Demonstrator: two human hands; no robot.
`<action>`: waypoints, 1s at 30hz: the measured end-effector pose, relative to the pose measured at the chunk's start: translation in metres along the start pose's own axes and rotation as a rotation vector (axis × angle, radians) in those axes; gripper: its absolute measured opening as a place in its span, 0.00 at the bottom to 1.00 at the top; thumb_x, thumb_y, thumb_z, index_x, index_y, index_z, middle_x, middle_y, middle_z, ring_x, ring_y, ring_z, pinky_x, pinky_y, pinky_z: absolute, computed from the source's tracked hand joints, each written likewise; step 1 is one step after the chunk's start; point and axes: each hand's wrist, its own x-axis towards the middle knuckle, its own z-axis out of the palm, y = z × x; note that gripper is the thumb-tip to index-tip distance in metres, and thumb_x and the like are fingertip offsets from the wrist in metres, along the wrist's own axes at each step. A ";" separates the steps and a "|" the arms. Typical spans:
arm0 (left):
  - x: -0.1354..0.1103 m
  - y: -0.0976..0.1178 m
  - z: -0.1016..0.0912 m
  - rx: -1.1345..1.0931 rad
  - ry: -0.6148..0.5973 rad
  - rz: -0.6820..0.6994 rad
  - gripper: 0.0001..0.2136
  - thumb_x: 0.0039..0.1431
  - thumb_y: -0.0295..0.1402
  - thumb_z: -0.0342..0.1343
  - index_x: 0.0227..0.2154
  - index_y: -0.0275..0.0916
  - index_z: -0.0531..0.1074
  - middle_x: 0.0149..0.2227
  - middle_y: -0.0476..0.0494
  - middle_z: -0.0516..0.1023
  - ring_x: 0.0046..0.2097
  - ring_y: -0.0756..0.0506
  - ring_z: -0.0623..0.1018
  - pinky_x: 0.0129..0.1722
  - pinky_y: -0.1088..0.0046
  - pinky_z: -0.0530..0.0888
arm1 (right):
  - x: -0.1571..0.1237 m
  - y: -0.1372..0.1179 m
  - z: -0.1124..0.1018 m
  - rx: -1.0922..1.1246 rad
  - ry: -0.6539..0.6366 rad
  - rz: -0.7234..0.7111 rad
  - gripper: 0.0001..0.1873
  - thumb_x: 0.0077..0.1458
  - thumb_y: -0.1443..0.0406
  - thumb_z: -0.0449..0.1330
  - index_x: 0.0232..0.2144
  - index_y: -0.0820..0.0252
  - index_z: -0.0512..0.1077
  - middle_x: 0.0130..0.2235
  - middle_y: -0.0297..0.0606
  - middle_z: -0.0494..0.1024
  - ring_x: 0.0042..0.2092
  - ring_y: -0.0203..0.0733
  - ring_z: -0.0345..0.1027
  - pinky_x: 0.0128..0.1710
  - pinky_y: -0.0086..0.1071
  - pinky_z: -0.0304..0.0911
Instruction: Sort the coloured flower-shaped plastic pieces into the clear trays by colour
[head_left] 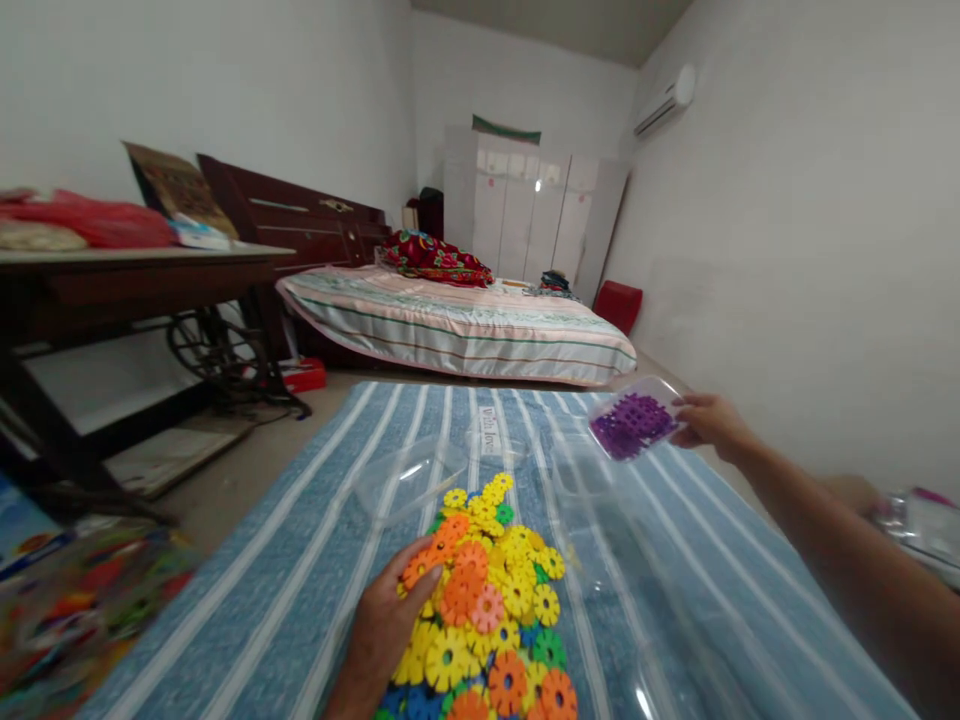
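My right hand (712, 425) grips the edge of a clear plastic container (654, 388), raised and tilted above the right side of the cloth. Purple snowflake discs (637, 422) lie inside it. Low in the middle, my left hand (386, 610) has thumb and fingers closed around orange snowflake discs (435, 552) at the left edge of a pile. That pile (517, 590) is mostly yellow, with orange, green and blue discs mixed in. Just beyond it, an open clear container (409, 480) sits on the cloth.
A blue-and-white striped cloth (300, 570) covers the table. More clear plastic containers (589, 465) stand on its right side. A bed (465, 325) lies beyond, a sewing-machine table (142, 270) at left. Colourful items in plastic (97, 590) lie at lower left.
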 end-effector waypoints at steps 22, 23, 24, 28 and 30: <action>-0.014 0.000 0.007 -0.322 -0.014 0.068 0.29 0.56 0.54 0.50 0.50 0.36 0.73 0.53 0.39 0.77 0.57 0.38 0.73 0.60 0.60 0.66 | -0.176 -0.008 0.171 -0.655 0.197 -1.289 0.21 0.57 0.74 0.48 0.50 0.63 0.71 0.54 0.51 0.74 0.35 0.37 0.75 0.28 0.24 0.67; -0.014 0.000 0.006 -0.322 -0.020 0.067 0.29 0.56 0.54 0.49 0.51 0.36 0.73 0.54 0.39 0.76 0.58 0.39 0.72 0.61 0.60 0.65 | -0.176 -0.009 0.172 -0.663 0.222 -1.317 0.20 0.58 0.74 0.48 0.50 0.64 0.71 0.54 0.52 0.74 0.33 0.36 0.75 0.27 0.24 0.67; -0.013 0.000 0.006 -0.318 -0.020 0.063 0.30 0.56 0.54 0.49 0.52 0.36 0.72 0.54 0.39 0.76 0.59 0.39 0.71 0.61 0.60 0.64 | -0.177 -0.010 0.172 -0.670 0.243 -1.338 0.20 0.59 0.74 0.47 0.50 0.64 0.71 0.54 0.52 0.74 0.31 0.36 0.74 0.26 0.25 0.66; -0.012 0.001 0.005 -0.277 0.010 0.023 0.32 0.54 0.55 0.51 0.53 0.36 0.71 0.56 0.38 0.74 0.61 0.38 0.69 0.63 0.59 0.61 | -0.177 -0.016 0.173 -0.675 0.309 -1.386 0.20 0.60 0.74 0.46 0.48 0.66 0.72 0.53 0.52 0.75 0.29 0.35 0.74 0.24 0.26 0.65; -0.013 0.003 0.004 -0.260 0.006 0.013 0.32 0.53 0.55 0.52 0.53 0.36 0.71 0.56 0.38 0.74 0.60 0.37 0.70 0.63 0.58 0.61 | -0.176 -0.018 0.171 -0.668 0.345 -1.380 0.20 0.59 0.74 0.46 0.48 0.65 0.72 0.52 0.51 0.76 0.29 0.35 0.74 0.24 0.25 0.64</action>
